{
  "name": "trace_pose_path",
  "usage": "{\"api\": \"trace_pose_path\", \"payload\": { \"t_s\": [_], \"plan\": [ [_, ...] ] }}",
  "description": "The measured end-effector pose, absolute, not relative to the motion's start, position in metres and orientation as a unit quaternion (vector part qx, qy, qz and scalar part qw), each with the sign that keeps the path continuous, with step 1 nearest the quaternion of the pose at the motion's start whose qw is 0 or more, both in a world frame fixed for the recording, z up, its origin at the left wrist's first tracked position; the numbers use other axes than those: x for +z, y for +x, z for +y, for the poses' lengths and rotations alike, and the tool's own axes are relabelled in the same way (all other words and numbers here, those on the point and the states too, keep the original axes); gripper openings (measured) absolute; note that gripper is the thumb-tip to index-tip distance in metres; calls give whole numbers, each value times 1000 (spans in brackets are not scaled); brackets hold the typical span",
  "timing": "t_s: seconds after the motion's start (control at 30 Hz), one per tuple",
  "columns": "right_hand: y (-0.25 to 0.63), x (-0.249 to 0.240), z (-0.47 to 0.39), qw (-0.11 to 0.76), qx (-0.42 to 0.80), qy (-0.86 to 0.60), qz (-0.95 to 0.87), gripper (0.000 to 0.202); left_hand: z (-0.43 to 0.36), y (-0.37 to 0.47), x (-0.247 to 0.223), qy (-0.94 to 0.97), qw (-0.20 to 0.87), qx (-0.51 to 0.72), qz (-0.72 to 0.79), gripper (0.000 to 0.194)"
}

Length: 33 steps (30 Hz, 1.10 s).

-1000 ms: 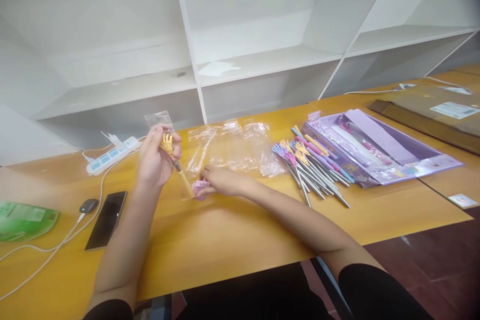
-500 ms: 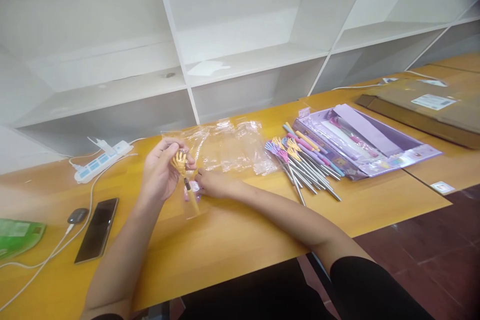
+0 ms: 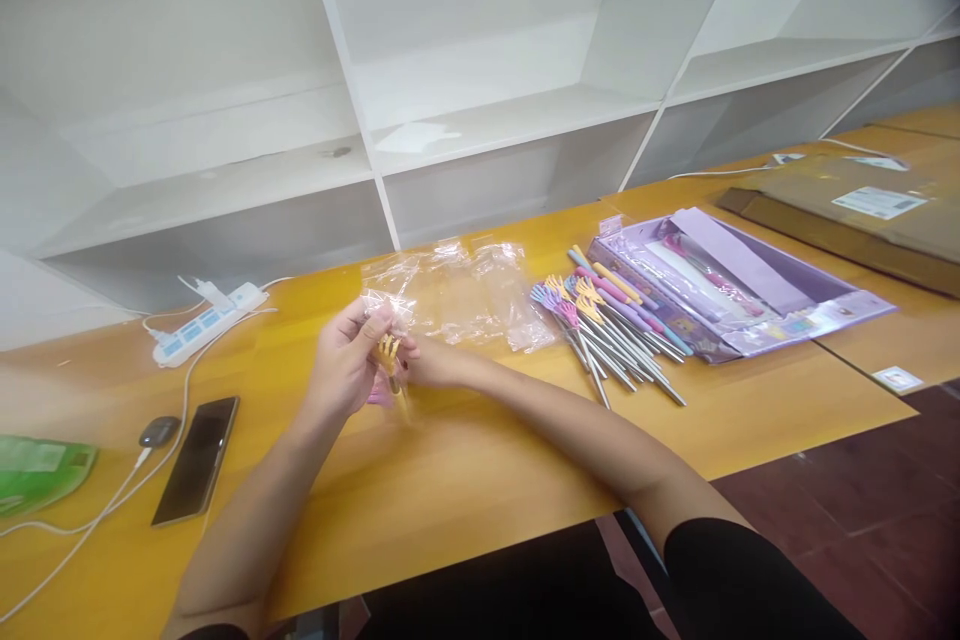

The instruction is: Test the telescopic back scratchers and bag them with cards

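My left hand (image 3: pixel 346 357) is closed around a yellow hand-shaped piece (image 3: pixel 388 350) on a stick that points down toward the table. Right beside it my right hand (image 3: pixel 424 363) touches the same spot, its fingers mostly hidden behind the stick and the left hand. A small pink piece (image 3: pixel 380 390) shows just under the fingers. Crumpled clear plastic wrap (image 3: pixel 465 295) lies behind both hands. To the right is a pile of metal sticks (image 3: pixel 611 345) with yellow, pink, purple and blue hand-shaped ends.
A purple open box (image 3: pixel 810 270) stands right of the pile, with a flat cardboard box (image 3: pixel 847 230) beyond. At left are a power strip (image 3: pixel 210 322), a phone (image 3: pixel 196 460), a black case (image 3: pixel 159 432), white cables and a green packet (image 3: pixel 45 472). White shelves (image 3: pixel 480 135) rise behind.
My left hand has moved right with the yellow piece, closer to my right hand. The plastic wrap's left end has shifted to the right.
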State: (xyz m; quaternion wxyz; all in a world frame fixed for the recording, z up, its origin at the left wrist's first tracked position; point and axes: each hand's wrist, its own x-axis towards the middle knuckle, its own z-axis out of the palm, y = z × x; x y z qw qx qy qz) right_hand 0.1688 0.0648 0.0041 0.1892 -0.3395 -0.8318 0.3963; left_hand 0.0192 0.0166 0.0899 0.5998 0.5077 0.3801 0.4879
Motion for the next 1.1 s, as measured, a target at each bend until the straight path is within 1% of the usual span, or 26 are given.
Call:
{"api": "trace_pose_path", "payload": {
  "t_s": [0.1,0.17,0.2,0.3,0.4,0.47,0.53,0.6,0.7,0.8,0.87,0.93,1.03,1.1],
  "plan": [
    [179,21,70,215,415,-345,-814,7,13,20,87,507,608,487,369,40],
    [189,37,73,258,414,-365,-793,7,12,20,86,517,605,486,362,38],
    [195,45,74,285,411,-377,-779,6,12,20,85,523,600,484,363,37],
    [213,72,71,378,407,-396,-731,11,15,19,81,547,576,479,375,38],
    [228,95,59,496,448,-335,-664,9,21,21,75,576,550,473,376,38],
    [235,106,46,532,450,-293,-655,7,24,24,71,585,540,473,378,38],
    [238,113,33,509,391,-291,-709,16,25,27,69,588,533,470,386,38],
    [237,115,24,447,296,-308,-786,23,26,28,68,597,522,473,384,39],
    [230,109,22,366,143,-310,-866,20,27,28,66,603,490,513,365,40],
    [225,100,28,349,31,-299,-888,22,29,26,63,588,492,534,357,39],
    [226,97,31,341,-13,-309,-888,23,31,26,61,577,518,530,344,40],
    [229,97,33,315,-47,-324,-891,20,31,26,60,575,532,523,335,39],
    [233,100,33,263,-71,-335,-902,25,31,25,62,607,503,507,348,25],
    [233,103,32,237,-65,-347,-905,28,31,24,65,625,484,495,360,22]
  ]
}}
